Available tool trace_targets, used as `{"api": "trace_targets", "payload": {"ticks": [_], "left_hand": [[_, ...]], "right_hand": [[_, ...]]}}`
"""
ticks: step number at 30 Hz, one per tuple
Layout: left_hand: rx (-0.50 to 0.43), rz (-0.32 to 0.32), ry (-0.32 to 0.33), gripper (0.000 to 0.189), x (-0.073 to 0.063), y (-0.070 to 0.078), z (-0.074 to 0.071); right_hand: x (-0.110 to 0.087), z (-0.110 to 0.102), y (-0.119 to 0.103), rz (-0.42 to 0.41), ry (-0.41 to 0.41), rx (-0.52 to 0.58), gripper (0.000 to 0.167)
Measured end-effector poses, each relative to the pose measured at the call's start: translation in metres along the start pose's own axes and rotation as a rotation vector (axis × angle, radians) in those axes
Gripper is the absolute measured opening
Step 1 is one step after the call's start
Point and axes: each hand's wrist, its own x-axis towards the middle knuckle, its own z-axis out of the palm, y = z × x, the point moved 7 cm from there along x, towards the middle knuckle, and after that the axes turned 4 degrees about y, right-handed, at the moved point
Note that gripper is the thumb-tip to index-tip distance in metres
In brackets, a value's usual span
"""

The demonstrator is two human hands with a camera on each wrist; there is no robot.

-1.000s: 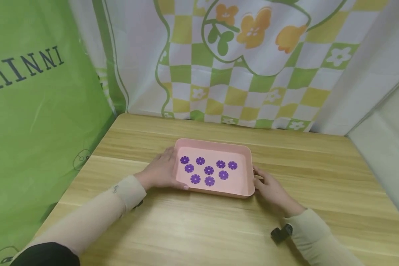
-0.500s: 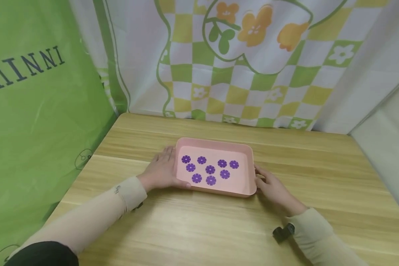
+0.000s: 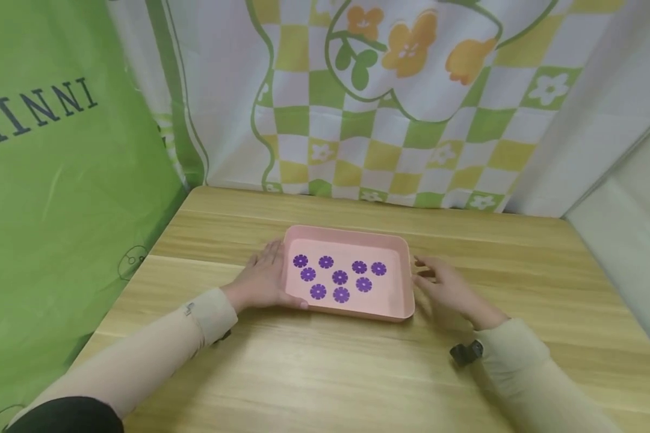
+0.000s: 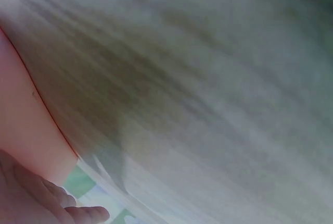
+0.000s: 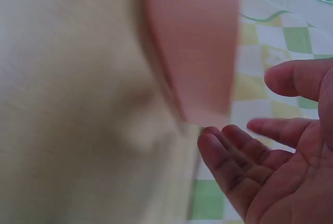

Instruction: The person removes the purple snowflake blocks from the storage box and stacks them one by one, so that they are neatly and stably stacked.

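A shallow pink tray (image 3: 406, 291) sits on the table in the head view. Several purple notched discs (image 3: 340, 277) lie flat and apart on its bottom. My left hand (image 3: 261, 279) rests along the tray's left wall, fingers straight, with the thumb at the near left corner. The left wrist view shows part of this hand (image 4: 36, 198) beside the pink wall. My right hand (image 3: 449, 288) is beside the right wall, its fingers parted and relaxed around nothing. In the right wrist view its fingertips (image 5: 208, 140) are just off the tray's corner.
The wood-grain table (image 3: 330, 373) extends to a checked, flower-print curtain (image 3: 374, 132) behind. A green cloth (image 3: 59, 198) hangs along the left, and a white one (image 3: 628, 198) along the right. A small black device (image 3: 466, 353) sits at the right cuff.
My right hand has come off the tray's right wall, shifting slightly outward and away from me with its fingers spreading. The left hand, tray and discs have stayed as they were.
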Motion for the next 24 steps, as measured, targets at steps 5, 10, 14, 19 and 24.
{"api": "trace_targets", "payload": {"ticks": [5, 10, 14, 19, 24], "left_hand": [[-0.014, -0.009, -0.018, 0.156, -0.002, -0.002, 0.003], [-0.028, -0.006, 0.003, 0.157, -0.002, -0.004, 0.003], [-0.021, -0.009, -0.002, 0.157, 0.000, -0.006, 0.005], [-0.022, -0.007, -0.010, 0.157, 0.003, -0.007, 0.007], [-0.033, -0.005, -0.009, 0.157, 0.003, -0.005, 0.004]], "right_hand": [[0.022, -0.006, -0.013, -0.013, 0.006, -0.082, 0.049], [0.045, 0.001, -0.022, -0.038, -0.027, -0.178, 0.043], [0.061, 0.007, -0.024, -0.049, -0.068, -0.251, 0.039], [0.074, 0.016, -0.023, -0.044, -0.118, -0.318, 0.035], [0.085, 0.027, -0.017, 0.013, -0.181, -0.358, 0.035]]}}
